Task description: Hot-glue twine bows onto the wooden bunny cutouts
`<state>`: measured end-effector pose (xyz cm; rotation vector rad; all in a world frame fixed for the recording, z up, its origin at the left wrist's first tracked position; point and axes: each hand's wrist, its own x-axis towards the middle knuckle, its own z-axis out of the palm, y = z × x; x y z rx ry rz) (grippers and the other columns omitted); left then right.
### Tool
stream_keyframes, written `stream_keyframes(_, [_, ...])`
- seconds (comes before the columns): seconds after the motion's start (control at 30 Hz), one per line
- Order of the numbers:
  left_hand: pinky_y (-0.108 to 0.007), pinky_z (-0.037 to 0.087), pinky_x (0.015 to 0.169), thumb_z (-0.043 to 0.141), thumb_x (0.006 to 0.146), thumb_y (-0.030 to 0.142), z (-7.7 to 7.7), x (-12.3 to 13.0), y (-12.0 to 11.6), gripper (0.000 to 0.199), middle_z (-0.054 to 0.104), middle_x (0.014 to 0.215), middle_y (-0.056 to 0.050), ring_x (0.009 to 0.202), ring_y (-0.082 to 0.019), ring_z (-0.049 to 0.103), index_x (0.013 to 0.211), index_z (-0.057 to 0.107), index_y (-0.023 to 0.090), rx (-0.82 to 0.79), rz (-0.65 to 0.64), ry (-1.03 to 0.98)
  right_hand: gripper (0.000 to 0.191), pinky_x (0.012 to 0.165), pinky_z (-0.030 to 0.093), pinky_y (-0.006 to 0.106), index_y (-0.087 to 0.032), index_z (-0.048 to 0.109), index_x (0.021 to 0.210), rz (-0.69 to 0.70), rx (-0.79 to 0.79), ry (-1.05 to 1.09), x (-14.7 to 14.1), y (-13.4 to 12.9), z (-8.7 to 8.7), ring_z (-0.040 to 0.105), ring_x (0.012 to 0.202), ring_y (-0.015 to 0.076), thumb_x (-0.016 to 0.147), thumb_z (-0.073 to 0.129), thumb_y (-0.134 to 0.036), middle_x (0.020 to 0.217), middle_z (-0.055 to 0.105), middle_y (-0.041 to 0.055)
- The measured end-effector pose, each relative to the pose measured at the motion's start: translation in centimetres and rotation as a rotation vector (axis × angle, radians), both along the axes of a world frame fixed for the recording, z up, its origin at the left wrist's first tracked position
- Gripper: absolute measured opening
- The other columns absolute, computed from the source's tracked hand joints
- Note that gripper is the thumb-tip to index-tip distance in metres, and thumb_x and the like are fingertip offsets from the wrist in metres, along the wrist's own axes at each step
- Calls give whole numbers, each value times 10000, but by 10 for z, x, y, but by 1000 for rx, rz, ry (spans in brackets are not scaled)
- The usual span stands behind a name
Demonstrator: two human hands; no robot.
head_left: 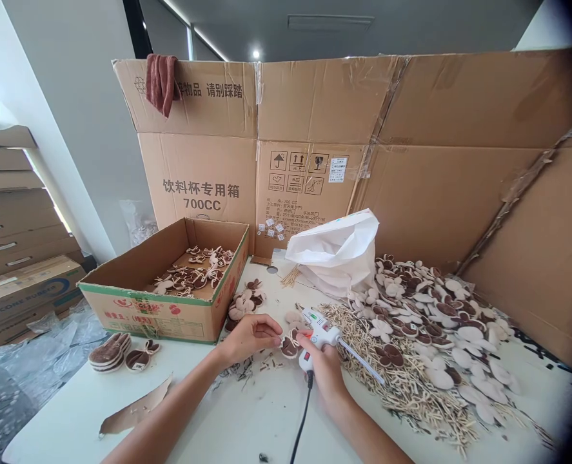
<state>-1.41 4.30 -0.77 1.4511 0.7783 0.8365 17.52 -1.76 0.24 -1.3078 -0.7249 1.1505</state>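
My right hand [325, 367] is wrapped round a white hot glue gun [318, 332], its nozzle pointing away and a glue stick [360, 361] jutting out at the back right. My left hand [249, 336] has its thumb and fingers drawn together, just left of a small brown fabric piece with cream edging [289, 347]. This piece sits between both hands, close to the fingertips of each. Whether the left fingers pinch its edge or a thin loop cannot be made out. Behind it lies a cream flower-shaped piece [293, 318].
An open cardboard box [160, 322] with finished-looking pieces stands left. On the right are a heap of fabric shapes [425, 303], a pile of short cord loops [411, 393] and a white bag [334, 258]. A black cable [302, 419] runs toward me; cardboard walls [309, 103] rise behind.
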Motion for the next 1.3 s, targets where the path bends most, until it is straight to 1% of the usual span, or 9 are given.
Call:
stream_keyframes(0.2, [-272, 525, 767, 828, 786, 354, 4, 0, -2, 291, 747, 880, -63, 833, -176, 683, 969, 744, 144, 43, -26, 67, 347, 428, 366, 260, -167, 717, 891, 30, -20, 7, 5, 6, -7, 431, 486, 135, 650, 802, -402, 567, 550, -20])
stream_keyframes(0.4, [-260, 497, 711, 807, 808, 390, 5, 1, -4, 306, 736, 825, -58, 752, -157, 653, 970, 744, 138, 54, -63, 98, 347, 428, 358, 259, -172, 722, 896, 41, -26, 13, 4, 5, -6, 433, 500, 142, 650, 807, -402, 559, 541, -22])
stream_keyframes(0.5, [-262, 487, 713, 804, 809, 372, 7, 1, -3, 281, 729, 824, -58, 749, -159, 645, 954, 740, 140, 57, -49, 86, 345, 428, 352, 253, -173, 720, 892, 39, -26, 18, 4, 4, -6, 422, 497, 134, 653, 805, -407, 554, 521, -33])
stream_keyframes(0.6, [-259, 469, 714, 794, 813, 361, 10, -1, -2, 255, 709, 841, -54, 771, -162, 629, 937, 730, 147, 58, -7, 52, 347, 432, 360, 253, -173, 715, 882, 32, -17, 6, 4, 5, -6, 433, 499, 132, 652, 803, -418, 581, 546, -25])
stream_keyframes(0.73, [-242, 428, 719, 743, 846, 343, 17, -4, -3, 239, 646, 844, -27, 779, -145, 567, 1012, 735, 170, 70, 49, 19, 338, 431, 373, 263, -181, 710, 873, 30, -15, -7, 4, 4, -4, 468, 506, 144, 644, 804, -412, 631, 593, -4])
stream_keyframes(0.87, [-243, 404, 712, 684, 873, 346, 21, -6, -5, 240, 604, 837, -23, 774, -145, 520, 1036, 746, 181, 72, 34, -8, 311, 429, 359, 259, -194, 707, 858, 8, -5, -17, 1, 0, 1, 462, 499, 143, 656, 796, -412, 609, 578, -15])
stream_keyframes(1.03, [-258, 428, 741, 751, 836, 361, 20, -4, -5, 246, 637, 877, -35, 790, -151, 553, 999, 730, 178, 30, 11, -52, 295, 432, 354, 258, -192, 701, 848, 3, -7, -10, -2, -3, 6, 442, 491, 134, 665, 786, -407, 606, 560, -19])
stream_keyframes(1.17, [-264, 458, 748, 820, 791, 396, 20, -3, -4, 301, 668, 881, -38, 806, -159, 605, 966, 718, 173, -4, 38, -67, 298, 446, 354, 261, -193, 699, 829, -17, 9, -17, -3, -4, 10, 458, 498, 137, 651, 798, -411, 623, 581, -8])
stream_keyframes(1.3, [-281, 496, 771, 835, 777, 435, 21, -3, -5, 333, 690, 857, -32, 793, -157, 629, 924, 706, 166, -3, 45, -79, 306, 464, 364, 261, -194, 703, 835, -16, 19, -16, -4, -5, 11, 484, 522, 145, 647, 803, -414, 652, 613, 2])
